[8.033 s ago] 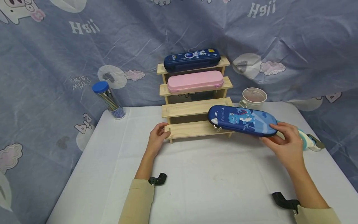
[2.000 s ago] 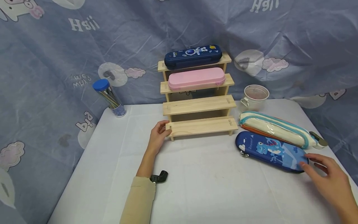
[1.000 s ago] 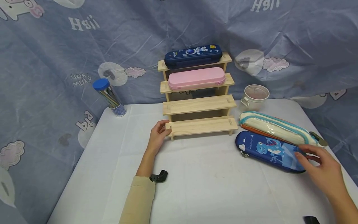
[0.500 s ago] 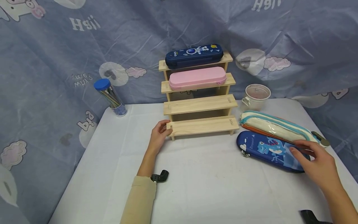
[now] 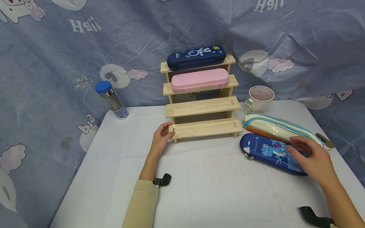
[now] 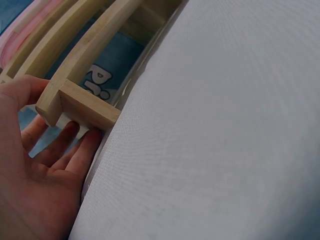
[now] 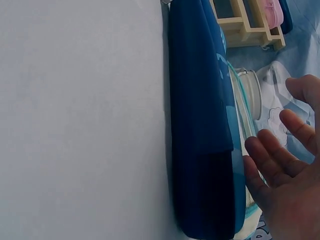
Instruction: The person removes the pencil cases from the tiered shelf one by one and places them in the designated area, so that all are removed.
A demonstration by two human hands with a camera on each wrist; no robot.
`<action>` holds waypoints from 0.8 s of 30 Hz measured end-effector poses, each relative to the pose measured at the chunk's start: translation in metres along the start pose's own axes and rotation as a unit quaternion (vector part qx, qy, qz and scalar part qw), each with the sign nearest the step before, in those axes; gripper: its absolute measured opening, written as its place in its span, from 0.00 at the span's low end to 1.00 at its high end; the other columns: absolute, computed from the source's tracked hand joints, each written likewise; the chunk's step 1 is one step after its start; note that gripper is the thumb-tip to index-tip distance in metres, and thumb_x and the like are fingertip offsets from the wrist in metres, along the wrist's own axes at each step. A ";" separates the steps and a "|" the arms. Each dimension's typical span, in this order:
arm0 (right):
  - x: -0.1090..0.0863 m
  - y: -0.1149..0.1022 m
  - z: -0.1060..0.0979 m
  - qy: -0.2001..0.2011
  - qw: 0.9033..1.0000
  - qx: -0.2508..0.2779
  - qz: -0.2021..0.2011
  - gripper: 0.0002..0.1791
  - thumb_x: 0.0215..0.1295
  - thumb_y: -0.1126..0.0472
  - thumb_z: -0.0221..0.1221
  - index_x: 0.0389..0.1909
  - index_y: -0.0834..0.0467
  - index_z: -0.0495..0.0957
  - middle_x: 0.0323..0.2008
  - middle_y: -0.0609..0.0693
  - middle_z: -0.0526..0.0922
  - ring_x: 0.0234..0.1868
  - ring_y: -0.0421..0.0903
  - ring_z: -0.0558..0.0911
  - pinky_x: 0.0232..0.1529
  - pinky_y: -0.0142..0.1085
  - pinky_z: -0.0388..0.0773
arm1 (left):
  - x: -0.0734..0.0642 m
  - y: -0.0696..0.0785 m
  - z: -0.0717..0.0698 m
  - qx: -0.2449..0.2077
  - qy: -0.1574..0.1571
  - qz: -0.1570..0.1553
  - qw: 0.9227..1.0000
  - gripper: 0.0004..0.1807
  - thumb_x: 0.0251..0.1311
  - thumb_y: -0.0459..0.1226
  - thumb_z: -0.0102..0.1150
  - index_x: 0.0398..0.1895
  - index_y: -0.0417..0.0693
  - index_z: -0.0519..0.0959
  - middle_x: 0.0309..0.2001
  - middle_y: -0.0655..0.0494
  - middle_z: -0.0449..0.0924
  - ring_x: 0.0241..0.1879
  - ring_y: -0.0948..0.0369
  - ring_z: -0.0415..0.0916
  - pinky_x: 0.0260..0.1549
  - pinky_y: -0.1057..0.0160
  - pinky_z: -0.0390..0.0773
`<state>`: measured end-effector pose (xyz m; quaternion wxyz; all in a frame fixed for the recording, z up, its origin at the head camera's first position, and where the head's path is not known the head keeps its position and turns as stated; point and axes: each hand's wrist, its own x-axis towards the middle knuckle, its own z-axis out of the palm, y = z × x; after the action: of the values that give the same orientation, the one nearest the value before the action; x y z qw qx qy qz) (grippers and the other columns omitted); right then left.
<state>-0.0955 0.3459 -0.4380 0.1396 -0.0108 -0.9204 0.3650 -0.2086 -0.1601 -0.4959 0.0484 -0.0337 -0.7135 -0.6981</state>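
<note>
My left hand grips the left end of the lowest shelf of a stepped wooden rack; in the left wrist view the thumb lies against the shelf end and the fingers reach below it. A blue dinosaur pencil case lies flat on the table, right of the rack. Over its right part hovers my right hand, fingers spread and holding nothing; the right wrist view shows the fingers near the case's top, contact unclear. A pink pencil case and a navy space pencil case occupy the two upper shelves.
Behind the dinosaur case lies a cream pencil case with teal and orange trim. A whitish cup stands behind that. At the back left, a blue-lidded clear tube holds thin sticks. A patterned curtain hangs behind the white table.
Eight seconds ago my right hand held the dinosaur pencil case near the rack's right end; now the case lies on the table. Lately the right hand has drifted left above it. The left hand stays put.
</note>
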 end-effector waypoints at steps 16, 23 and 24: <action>0.017 -0.020 0.016 -0.009 0.999 0.032 -0.036 0.24 0.65 0.54 0.62 0.59 0.57 0.73 0.50 0.55 0.76 0.47 0.36 0.73 0.42 0.12 0.63 | 0.003 0.001 0.000 0.002 0.000 0.002 1.000 0.21 0.56 0.32 0.63 0.54 0.48 0.76 0.56 0.52 0.75 0.54 0.57 0.75 0.49 0.62 0.75; 0.021 -0.021 0.023 -0.014 0.999 0.034 -0.040 0.24 0.64 0.53 0.63 0.59 0.55 0.73 0.49 0.55 0.78 0.46 0.36 0.74 0.43 0.13 0.64 | 0.002 0.000 0.000 0.005 0.002 -0.002 1.000 0.21 0.55 0.31 0.63 0.55 0.46 0.76 0.56 0.51 0.75 0.54 0.56 0.75 0.47 0.63 0.76; 0.020 -0.022 0.024 -0.015 0.999 0.033 -0.038 0.24 0.64 0.53 0.63 0.59 0.55 0.73 0.49 0.55 0.78 0.46 0.37 0.74 0.43 0.13 0.64 | 0.002 0.000 0.000 0.006 0.003 -0.003 1.000 0.22 0.56 0.31 0.63 0.55 0.45 0.76 0.56 0.50 0.75 0.54 0.56 0.75 0.47 0.64 0.76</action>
<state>-0.1197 0.3165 -0.4346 0.1399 0.0344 -0.9096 0.3897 -0.2106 -0.1600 -0.4957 0.0487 -0.0295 -0.7175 -0.6942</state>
